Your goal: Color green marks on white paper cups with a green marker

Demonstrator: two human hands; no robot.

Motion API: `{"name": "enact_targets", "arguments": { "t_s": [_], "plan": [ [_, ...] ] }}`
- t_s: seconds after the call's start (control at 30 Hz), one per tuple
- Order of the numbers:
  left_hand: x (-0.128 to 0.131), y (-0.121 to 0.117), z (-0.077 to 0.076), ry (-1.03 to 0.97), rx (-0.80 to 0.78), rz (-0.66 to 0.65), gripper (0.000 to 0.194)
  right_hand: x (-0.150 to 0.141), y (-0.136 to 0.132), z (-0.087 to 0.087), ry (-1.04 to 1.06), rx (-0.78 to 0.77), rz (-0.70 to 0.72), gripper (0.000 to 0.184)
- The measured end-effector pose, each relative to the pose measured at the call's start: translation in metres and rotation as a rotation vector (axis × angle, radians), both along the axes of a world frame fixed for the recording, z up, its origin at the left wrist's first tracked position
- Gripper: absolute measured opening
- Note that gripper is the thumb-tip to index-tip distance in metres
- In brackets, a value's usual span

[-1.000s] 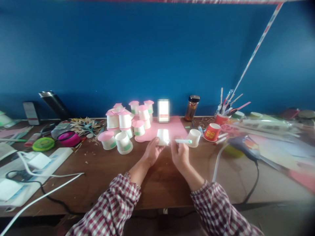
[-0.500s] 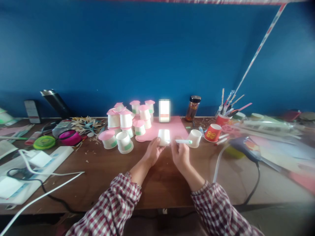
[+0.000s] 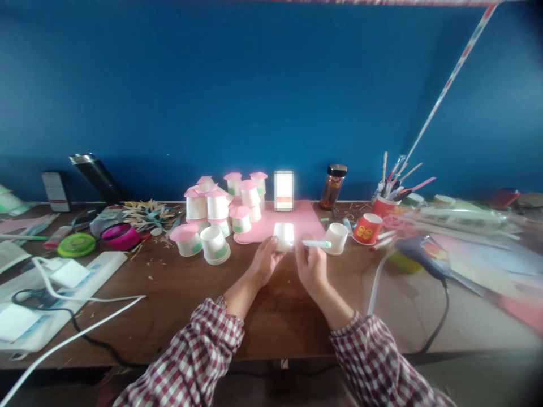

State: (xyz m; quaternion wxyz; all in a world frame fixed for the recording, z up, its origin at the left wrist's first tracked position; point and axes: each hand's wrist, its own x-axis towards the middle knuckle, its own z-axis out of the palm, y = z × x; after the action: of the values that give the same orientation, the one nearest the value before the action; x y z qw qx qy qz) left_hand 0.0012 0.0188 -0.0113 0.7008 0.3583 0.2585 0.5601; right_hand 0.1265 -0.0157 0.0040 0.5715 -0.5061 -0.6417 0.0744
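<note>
My left hand (image 3: 266, 262) is closed round the lower left side of a white paper cup (image 3: 283, 235), which is brightly lit. In my right hand (image 3: 313, 264) is a white marker pen (image 3: 314, 243) with a pale green end pointing right; its other end meets the cup's right side, though glare hides the tip. Just right of that hand a second white paper cup (image 3: 337, 238) stands on the table. To the left, white cups with pink paper tops (image 3: 217, 204) are grouped and partly stacked, beside a tilted bare cup (image 3: 214, 245).
Pink paper (image 3: 292, 220) lies behind my hands. A red cup (image 3: 367, 228), a jar with a dark lid (image 3: 333, 186) and a glue gun (image 3: 424, 255) are on the right. At left are a power strip (image 3: 102, 268), cables and a green tape roll (image 3: 76, 245).
</note>
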Motion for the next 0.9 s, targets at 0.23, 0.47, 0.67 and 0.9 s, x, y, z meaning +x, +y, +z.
{"name": "enact_targets", "arguments": {
  "t_s": [0.23,0.47,0.67,0.9],
  "plan": [
    [0.0012,-0.001,-0.0001,0.023,0.068,-0.004,0.028,0.0005,0.0006,-0.0008,-0.031,0.005,-0.021,0.022],
    [0.0019,0.0,-0.0011,0.063,0.084,0.025,0.028,0.0005,0.0012,-0.0014,-0.056,0.002,-0.02,0.023],
    [0.0029,-0.0003,-0.0003,0.07,0.082,0.049,0.032,-0.0002,0.0008,0.0006,-0.069,0.003,-0.019,0.024],
    [0.0027,0.0001,-0.0002,0.072,0.089,0.075,0.034,-0.0005,0.0017,-0.0015,-0.115,0.04,-0.052,0.024]
  ]
}}
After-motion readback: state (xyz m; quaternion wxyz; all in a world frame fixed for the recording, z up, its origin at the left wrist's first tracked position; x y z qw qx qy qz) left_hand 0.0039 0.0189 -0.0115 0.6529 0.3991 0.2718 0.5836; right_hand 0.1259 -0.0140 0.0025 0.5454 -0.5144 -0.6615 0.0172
